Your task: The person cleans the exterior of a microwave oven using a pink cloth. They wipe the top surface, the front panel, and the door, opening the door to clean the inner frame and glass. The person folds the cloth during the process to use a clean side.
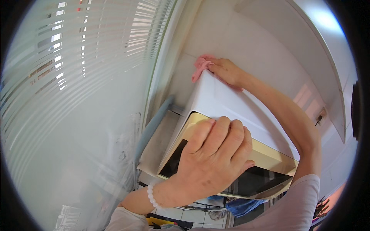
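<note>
A white appliance with a cream front and dark door panel, seemingly a microwave oven [225,98], stands before me at a slant. My left hand [216,153], with a white bead bracelet [151,197] at the wrist, rests its curled fingers on the top front edge; its fingertips are partly hidden. Farther back, my right hand [227,70] presses a pink cloth [202,66] onto the rear corner of the appliance's top. Part of the cloth hangs over that corner, and part shows beneath the hand along the back edge.
Glass with blinds [95,86] fills the left side. A pale wall [254,43] rises behind the appliance, with a wall socket [321,115] at right. A blue-grey tube [153,124] runs beside the appliance. Below hangs a blue cloth [245,206] above a tiled floor [190,216].
</note>
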{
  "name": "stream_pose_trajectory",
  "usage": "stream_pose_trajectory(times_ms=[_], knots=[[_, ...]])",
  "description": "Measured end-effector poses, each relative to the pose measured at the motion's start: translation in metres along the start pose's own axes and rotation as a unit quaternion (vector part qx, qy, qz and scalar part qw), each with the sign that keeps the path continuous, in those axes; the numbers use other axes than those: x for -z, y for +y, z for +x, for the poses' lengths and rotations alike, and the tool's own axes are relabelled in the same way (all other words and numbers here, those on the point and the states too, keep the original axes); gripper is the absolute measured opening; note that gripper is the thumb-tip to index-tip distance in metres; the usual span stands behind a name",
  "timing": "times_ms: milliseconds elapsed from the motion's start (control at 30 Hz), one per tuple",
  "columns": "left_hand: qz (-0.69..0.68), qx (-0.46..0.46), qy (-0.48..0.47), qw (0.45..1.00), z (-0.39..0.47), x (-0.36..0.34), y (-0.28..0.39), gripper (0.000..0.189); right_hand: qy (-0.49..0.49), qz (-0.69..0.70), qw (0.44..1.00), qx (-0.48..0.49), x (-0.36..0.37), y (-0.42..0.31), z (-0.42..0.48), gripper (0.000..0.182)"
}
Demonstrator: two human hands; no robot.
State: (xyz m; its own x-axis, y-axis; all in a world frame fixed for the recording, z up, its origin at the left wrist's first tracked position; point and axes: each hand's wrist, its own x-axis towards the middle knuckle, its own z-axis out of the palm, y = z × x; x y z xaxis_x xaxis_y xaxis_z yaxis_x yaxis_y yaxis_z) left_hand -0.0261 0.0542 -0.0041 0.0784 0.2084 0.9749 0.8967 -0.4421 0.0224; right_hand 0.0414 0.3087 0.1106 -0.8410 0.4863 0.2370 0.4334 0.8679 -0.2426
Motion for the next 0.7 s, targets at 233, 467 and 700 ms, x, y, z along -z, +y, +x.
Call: stream_pose_trajectory(times_ms=[233,467,700], knots=[[0.012,-0.007,0.008,1.0,-0.014,-0.007,0.001,0.053,0.005,-0.021,1.0,0.021,-0.005,-0.069,-0.099,0.048],[0.023,-0.025,0.006,0.999,-0.038,-0.004,-0.005,0.055,0.015,-0.019,0.999,0.049,-0.009,-0.109,-0.196,0.051],[0.021,-0.019,-0.015,0.999,-0.034,-0.007,0.006,0.059,0.044,-0.063,0.996,-0.04,0.007,-0.094,-0.258,0.04]])
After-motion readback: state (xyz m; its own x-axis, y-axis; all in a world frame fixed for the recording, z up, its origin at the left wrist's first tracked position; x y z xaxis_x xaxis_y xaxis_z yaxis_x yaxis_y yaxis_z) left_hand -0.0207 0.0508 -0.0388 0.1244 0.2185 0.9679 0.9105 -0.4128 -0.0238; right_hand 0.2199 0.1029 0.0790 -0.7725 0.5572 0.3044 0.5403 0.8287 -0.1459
